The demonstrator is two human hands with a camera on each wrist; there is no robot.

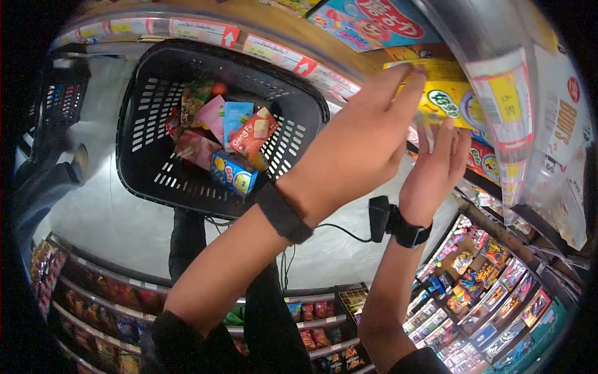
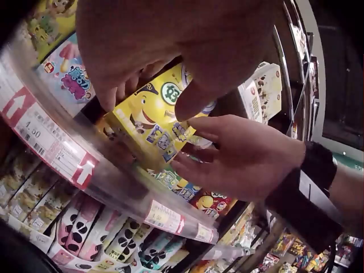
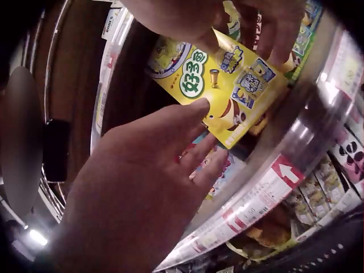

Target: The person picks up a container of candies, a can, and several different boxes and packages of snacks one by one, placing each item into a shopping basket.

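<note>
My left hand (image 1: 358, 140) reaches over the shelf and grips a yellow snack box (image 2: 142, 116), its thumb lying on the front and its fingers along the far side. A smiling cartoon face and green Chinese lettering mark the box. My right hand (image 3: 136, 176) is at one edge of the same box, thumb tip over the printed face and the other fingers fairly straight beside the edge. In the head view the shelf's price strip (image 1: 507, 100) stands right beside the box. Other boxes, one with a blue and pink print (image 2: 71, 77), are around it.
A black shopping basket (image 1: 128, 143) with several snack packs, including a red "Gang Fu" box (image 1: 252, 134) and a blue box (image 1: 233, 173), stands left of my hands. Shelves of bagged snacks (image 1: 112, 290) and small goods (image 1: 473, 287) run behind. Someone's leg (image 1: 47, 199) shows at far left.
</note>
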